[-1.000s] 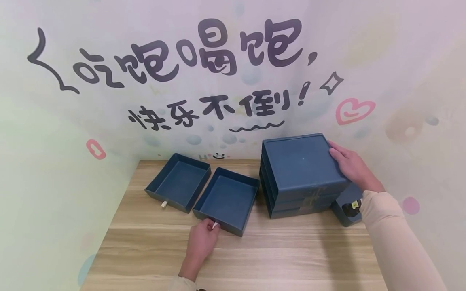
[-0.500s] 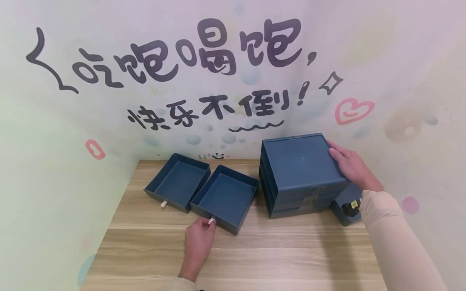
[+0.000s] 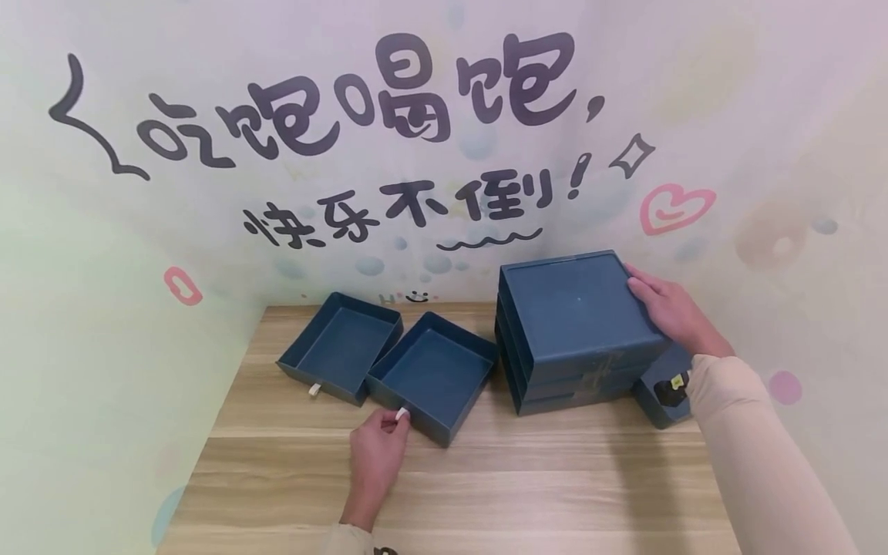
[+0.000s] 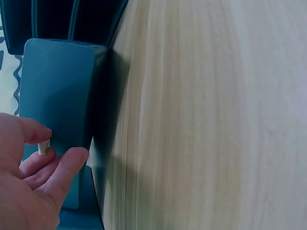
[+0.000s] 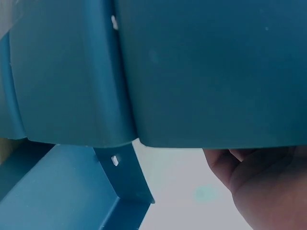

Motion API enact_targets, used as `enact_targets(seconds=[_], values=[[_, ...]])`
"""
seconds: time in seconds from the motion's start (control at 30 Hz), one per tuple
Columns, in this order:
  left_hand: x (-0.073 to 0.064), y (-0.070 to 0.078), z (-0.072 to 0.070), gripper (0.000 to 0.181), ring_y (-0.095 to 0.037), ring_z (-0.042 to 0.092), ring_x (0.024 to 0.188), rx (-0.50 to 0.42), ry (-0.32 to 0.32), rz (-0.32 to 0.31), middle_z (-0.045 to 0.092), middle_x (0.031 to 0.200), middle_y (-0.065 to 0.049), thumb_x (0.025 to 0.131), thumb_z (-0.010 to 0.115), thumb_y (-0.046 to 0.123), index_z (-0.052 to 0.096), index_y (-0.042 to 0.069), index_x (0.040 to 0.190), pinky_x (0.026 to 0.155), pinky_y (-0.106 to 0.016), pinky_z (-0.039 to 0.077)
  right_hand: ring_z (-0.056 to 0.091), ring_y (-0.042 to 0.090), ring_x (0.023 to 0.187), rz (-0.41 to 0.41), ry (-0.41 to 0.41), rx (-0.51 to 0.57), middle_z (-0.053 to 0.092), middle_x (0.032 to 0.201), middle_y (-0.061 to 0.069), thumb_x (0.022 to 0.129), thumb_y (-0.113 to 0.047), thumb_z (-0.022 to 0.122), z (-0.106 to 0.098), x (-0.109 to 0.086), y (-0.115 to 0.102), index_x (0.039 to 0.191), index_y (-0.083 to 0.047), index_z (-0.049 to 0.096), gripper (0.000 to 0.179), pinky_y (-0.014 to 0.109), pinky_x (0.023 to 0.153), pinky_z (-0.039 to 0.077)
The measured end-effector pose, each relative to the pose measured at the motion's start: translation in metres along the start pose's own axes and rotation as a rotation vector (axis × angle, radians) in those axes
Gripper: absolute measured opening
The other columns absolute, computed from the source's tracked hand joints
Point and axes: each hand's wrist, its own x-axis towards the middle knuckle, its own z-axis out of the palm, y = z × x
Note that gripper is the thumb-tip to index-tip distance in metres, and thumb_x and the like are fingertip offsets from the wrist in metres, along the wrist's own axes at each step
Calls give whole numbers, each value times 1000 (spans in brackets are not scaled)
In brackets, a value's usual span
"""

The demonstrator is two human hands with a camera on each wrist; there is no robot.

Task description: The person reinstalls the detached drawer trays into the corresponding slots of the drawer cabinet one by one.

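Note:
My left hand (image 3: 378,455) pinches a small white pull tab (image 4: 43,147) on the front of a blue drawer (image 3: 437,378). This drawer lies flat on the wooden table, its far right corner close to the blue drawer cabinet (image 3: 583,308). My right hand (image 3: 680,312) rests against the cabinet's right side, near the top edge. In the right wrist view its fingers are partly hidden behind the cabinet's edge. Another blue drawer (image 3: 340,339), also with a white tab, lies to the left, touching or nearly touching the pinched one.
A blue tray (image 3: 652,408) at the cabinet's right holds a black object (image 3: 671,391) with a yellow mark, partly covered by my sleeve. Behind the table (image 3: 513,493) stands a wall (image 3: 479,270) with large printed characters.
My left hand has shifted slightly left and away from me with the tab, turning the drawer a little clockwise. My right hand stays on the cabinet.

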Motion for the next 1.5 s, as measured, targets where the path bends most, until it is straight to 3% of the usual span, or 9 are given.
enact_targets(seconds=[0.17,0.4,0.73,1.5], values=[[3,0,-1,14,-15,74,73,-63,2,-48,79,80,-8,89,78,21,75,8,87,60,-21,56,18,53,153,7,-7,-13,18,168,22,107,-60,25,-1,3,0,163,-28,14,65,75,118,16],[5,-1,1,15,-27,78,78,-354,-67,-177,78,88,-21,90,76,11,72,-3,93,63,-22,61,15,50,155,1,-20,7,16,169,18,105,-63,26,-2,4,1,163,-30,15,67,74,119,15],[8,-5,1,25,-29,79,81,-503,-118,-267,75,97,-30,90,77,9,68,-12,101,71,-27,63,16,50,155,7,-16,4,18,169,18,104,-65,27,-1,3,0,163,-29,16,69,74,119,16],[14,-6,3,21,-25,78,82,-537,-144,-258,74,102,-32,90,75,2,67,-13,103,73,-28,63,17,51,154,10,-1,22,18,168,19,107,-60,27,-1,4,3,162,-34,17,62,75,118,17]])
